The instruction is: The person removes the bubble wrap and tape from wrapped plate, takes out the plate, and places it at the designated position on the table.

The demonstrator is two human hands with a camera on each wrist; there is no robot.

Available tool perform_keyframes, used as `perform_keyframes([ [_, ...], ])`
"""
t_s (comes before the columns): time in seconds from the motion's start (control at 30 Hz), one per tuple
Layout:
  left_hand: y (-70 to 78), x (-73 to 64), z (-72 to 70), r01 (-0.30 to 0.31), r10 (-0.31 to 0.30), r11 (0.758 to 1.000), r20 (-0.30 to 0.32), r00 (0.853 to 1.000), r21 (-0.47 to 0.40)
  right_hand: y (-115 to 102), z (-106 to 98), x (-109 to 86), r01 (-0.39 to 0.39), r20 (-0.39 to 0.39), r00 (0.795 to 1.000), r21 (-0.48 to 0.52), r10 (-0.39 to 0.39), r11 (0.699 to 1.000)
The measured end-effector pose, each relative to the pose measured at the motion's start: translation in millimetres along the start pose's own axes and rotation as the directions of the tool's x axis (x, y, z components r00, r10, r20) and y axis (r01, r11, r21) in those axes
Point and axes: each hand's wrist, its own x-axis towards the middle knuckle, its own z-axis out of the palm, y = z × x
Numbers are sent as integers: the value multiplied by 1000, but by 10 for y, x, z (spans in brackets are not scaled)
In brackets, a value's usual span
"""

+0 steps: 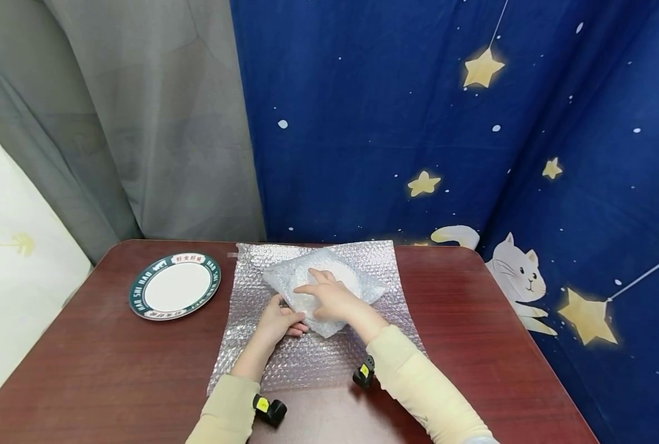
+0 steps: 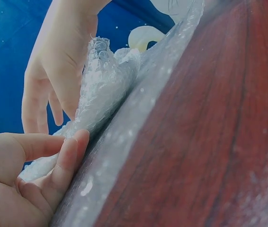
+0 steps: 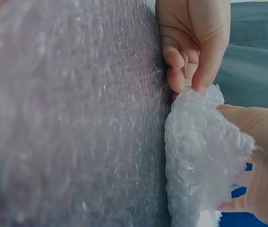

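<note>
A bundle of bubble wrap (image 1: 282,277) lies turned cornerwise on a larger bubble wrap sheet (image 1: 318,370). Through its layers shows a round white shape, partly hidden under my right hand (image 1: 329,296). That hand rests on top of the bundle with fingers spread. At the bundle's near left edge, my left hand (image 1: 278,324) pinches the bubble wrap (image 2: 108,80) between thumb and fingers. In the right wrist view, the folded wrap (image 3: 200,151) rises in a thick layer between both hands.
A white plate with a green lettered rim (image 1: 212,280) sits to the left on the brown table (image 1: 118,370). Grey curtain (image 1: 196,154) and blue star-patterned curtain (image 1: 362,123) hang behind the table's far edge.
</note>
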Motion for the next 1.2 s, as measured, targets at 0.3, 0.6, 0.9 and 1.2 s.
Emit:
perform_keyframes([
  [0.3, -10, 3, -12, -9, 9, 1000, 13, 1000, -1, -7, 24, 26, -36, 48, 998, -17, 37, 999],
  [0.6, -11, 10, -7, -17, 17, 1000, 9, 1000, 4, 10, 58, 33, -33, 52, 998, 0, 32, 999],
  [0.9, -7, 5, -9, -2, 2, 1000, 7, 1000, 12, 0, 75, 55, -30, 73, 997, -42, 33, 999],
  [1.2, -12, 14, -7, -3, 4, 999, -5, 1000, 35, 5, 90, 60, 0, 38, 999, -84, 4, 996],
])
